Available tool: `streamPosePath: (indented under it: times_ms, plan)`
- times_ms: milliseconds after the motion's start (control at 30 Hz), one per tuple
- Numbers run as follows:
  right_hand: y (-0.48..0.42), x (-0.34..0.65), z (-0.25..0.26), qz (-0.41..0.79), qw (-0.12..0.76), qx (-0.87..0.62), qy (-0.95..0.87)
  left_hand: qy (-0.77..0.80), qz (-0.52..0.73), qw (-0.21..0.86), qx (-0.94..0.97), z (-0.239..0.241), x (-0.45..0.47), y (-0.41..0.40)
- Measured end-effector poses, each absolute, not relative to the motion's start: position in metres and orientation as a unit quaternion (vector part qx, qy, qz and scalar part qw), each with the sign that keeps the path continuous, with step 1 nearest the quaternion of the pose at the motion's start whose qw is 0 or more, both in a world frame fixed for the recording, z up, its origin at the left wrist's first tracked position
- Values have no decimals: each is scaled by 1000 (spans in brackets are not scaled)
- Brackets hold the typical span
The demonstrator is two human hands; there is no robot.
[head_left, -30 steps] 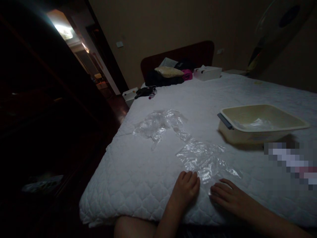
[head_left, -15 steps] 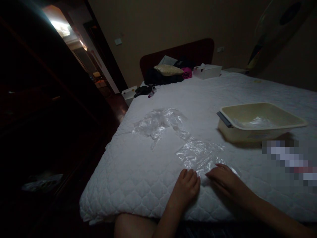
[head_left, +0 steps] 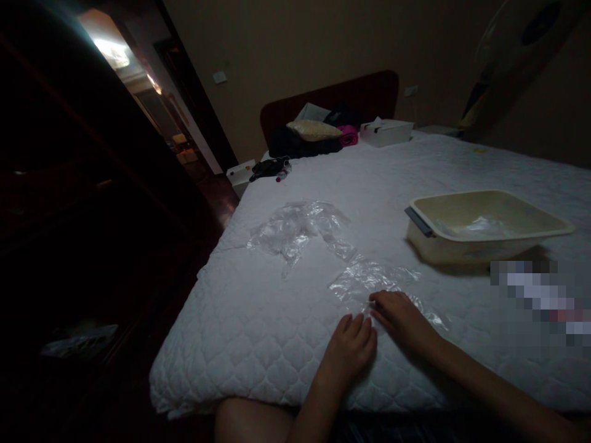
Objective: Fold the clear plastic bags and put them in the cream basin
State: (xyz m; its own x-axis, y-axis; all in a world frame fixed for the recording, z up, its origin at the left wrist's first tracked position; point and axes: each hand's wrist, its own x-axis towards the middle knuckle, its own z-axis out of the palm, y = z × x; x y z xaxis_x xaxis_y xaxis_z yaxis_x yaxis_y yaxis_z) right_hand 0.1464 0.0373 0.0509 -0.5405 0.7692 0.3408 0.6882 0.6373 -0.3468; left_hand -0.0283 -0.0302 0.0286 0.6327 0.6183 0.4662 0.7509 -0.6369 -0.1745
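Dim bedroom, white quilted bed. Toward its left: crumpled plastic bag, clear. At the near edge, left hand lies palm down, fingers together & flat, gripping nothing, tips just beside a flat plastic bag. Right hand rests on that bag's near part, fingers stretched out, not clamped. Far right: cream tub w/ plastic inside.

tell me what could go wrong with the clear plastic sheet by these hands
The plastic sheet is thin and crinkled. With the right hand pressing on it and the left hand at its near edge, it may bunch or tear. It lies close to the mattress edge, so it could slide off. In this dim light its clear edges are hard to see, so a grip may miss.
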Motion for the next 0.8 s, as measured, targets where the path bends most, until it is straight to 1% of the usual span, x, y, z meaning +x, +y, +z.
streamPosePath:
  times_ms: [133, 233, 333, 500, 633, 800]
  plan:
    - [37, 143, 54, 92, 194, -416, -883, -399, -234, 185, -867, 25, -27, -28]
    - [37, 142, 59, 102, 183, -415, -886, -398, -252, 195, -860, 26, -26, -29]
    - [35, 143, 67, 135, 195, -411, -880, -389, -253, 191, -865, 27, -25, -30]
    - [31, 161, 86, 186, 239, -399, -865, -391, -265, 173, -864, 29, -26, -29]
    - [29, 192, 91, 155, 229, -381, -882, -389, -277, 177, -861, 33, -27, -30]
    - [15, 228, 72, 77, 198, -315, -925, -387, -286, 182, -858, 31, -13, -36]
